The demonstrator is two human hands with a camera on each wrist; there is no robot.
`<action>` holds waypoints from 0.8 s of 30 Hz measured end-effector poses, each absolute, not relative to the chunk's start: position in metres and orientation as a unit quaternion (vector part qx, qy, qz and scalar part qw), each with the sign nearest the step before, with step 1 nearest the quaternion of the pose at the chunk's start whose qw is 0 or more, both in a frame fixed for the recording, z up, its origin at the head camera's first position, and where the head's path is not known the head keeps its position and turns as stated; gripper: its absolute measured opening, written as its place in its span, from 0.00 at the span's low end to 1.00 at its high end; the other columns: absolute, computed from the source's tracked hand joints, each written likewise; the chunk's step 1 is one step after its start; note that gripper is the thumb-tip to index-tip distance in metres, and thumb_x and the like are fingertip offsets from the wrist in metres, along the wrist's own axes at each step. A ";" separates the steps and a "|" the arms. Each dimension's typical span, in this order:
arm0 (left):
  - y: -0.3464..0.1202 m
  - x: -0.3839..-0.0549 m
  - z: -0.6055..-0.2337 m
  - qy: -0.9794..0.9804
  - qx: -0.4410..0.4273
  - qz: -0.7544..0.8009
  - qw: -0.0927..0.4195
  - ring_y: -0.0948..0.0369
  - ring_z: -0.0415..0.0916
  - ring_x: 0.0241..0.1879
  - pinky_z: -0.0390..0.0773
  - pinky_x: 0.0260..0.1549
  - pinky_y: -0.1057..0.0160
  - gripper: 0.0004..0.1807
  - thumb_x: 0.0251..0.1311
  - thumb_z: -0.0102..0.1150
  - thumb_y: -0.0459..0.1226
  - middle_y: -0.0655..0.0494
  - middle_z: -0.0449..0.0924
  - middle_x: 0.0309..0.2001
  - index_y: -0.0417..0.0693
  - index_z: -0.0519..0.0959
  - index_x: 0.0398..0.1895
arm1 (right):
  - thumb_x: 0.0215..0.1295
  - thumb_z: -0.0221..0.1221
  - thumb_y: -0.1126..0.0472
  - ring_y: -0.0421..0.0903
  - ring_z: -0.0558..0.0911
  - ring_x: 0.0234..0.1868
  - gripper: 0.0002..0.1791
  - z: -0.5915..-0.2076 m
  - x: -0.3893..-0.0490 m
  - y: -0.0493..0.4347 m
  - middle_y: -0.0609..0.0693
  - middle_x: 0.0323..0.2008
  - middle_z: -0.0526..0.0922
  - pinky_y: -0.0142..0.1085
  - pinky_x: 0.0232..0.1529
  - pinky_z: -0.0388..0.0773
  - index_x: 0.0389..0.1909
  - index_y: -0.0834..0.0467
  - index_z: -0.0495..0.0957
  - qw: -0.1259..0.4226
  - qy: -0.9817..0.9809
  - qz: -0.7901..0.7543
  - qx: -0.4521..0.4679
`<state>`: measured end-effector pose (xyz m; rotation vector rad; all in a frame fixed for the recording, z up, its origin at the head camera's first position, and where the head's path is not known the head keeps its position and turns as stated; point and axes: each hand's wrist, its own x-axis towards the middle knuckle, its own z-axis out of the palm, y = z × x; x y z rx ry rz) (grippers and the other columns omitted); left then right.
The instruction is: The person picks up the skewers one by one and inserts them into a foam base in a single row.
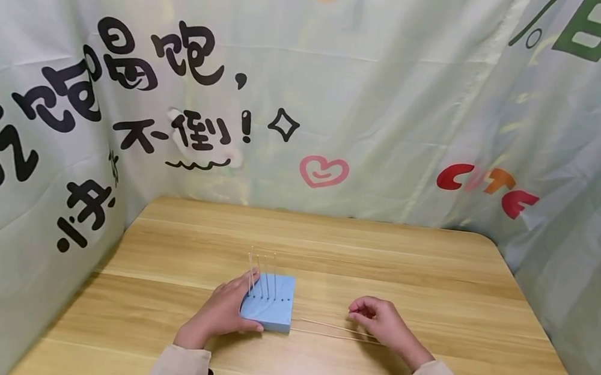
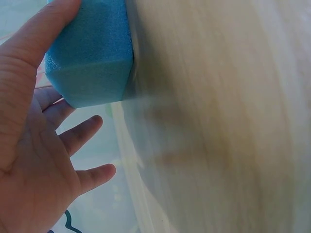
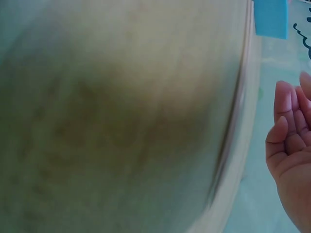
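A blue foam block [image 1: 276, 313] lies on the wooden table, with a row of small dark holes across its top. Several thin sticks [image 1: 267, 281] stand in its left-hand holes, some leaning slightly. My left hand [image 1: 224, 307] holds the block from the left, thumb at the near edge and fingertips at the far edge; in the left wrist view the remaining fingers spread away from the foam [image 2: 92, 48]. To the right, two thin sticks [image 1: 327, 334] lie on the table. Just above their right ends is my right hand [image 1: 382, 323], fingers loosely bent, with nothing visible in them.
The wooden table [image 1: 380, 261] has rounded far corners. A printed curtain [image 1: 384, 111] hangs behind it and along both sides.
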<state>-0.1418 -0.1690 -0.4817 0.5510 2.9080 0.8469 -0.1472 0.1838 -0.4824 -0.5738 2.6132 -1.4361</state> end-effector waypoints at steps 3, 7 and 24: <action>-0.169 -0.142 -0.482 0.944 0.180 0.275 0.031 0.46 0.53 0.69 0.53 0.62 0.35 0.62 0.33 0.76 0.55 0.47 0.51 0.73 0.41 0.55 0.72 | 0.60 0.62 0.65 0.35 0.74 0.23 0.04 -0.485 -0.147 0.183 0.50 0.27 0.80 0.28 0.21 0.74 0.33 0.63 0.79 0.083 0.854 -0.472 -0.202; -0.169 -0.142 -0.483 0.944 0.180 0.275 0.028 0.46 0.53 0.69 0.53 0.62 0.35 0.62 0.33 0.76 0.55 0.48 0.51 0.73 0.41 0.55 0.72 | 0.60 0.62 0.66 0.33 0.71 0.17 0.02 -0.487 -0.148 0.181 0.47 0.22 0.77 0.27 0.18 0.71 0.30 0.61 0.79 0.097 0.857 -0.451 -0.231; -0.170 -0.141 -0.482 0.942 0.179 0.281 0.032 0.46 0.52 0.70 0.51 0.63 0.36 0.62 0.33 0.76 0.55 0.49 0.50 0.73 0.42 0.54 0.72 | 0.56 0.64 0.67 0.30 0.69 0.25 0.06 -0.492 -0.151 0.175 0.39 0.23 0.75 0.27 0.25 0.71 0.24 0.55 0.79 0.066 0.880 -0.368 -0.292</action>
